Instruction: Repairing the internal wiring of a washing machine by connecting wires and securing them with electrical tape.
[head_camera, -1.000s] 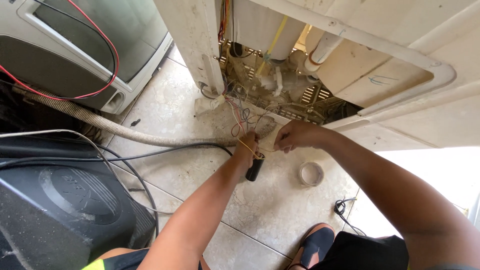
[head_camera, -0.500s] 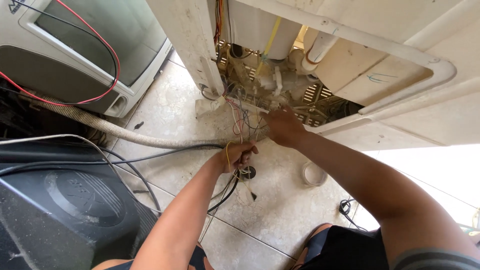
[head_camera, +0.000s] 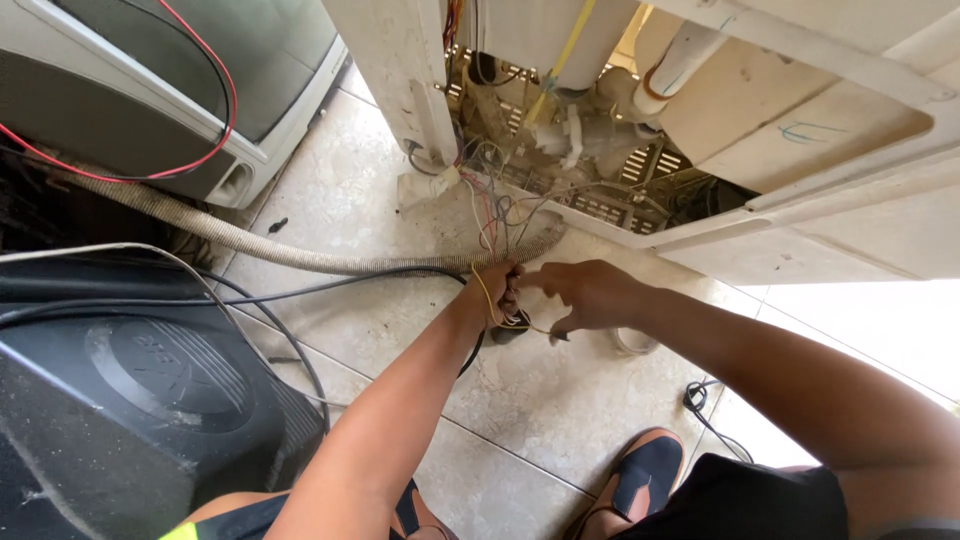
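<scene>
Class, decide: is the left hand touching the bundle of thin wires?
Touching. The head view shows the left hand closed around the wires, a yellow strand looping over its knuckles.

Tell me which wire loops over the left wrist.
The yellow wire: it curves over the left hand at the wrist, while the red wire lies across the grey machine.

Bare forearms, no sleeves; dark shorts (head_camera: 740, 500); orange-edged dark sandal (head_camera: 640, 475); yellow-green garment edge (head_camera: 185, 530).
</scene>
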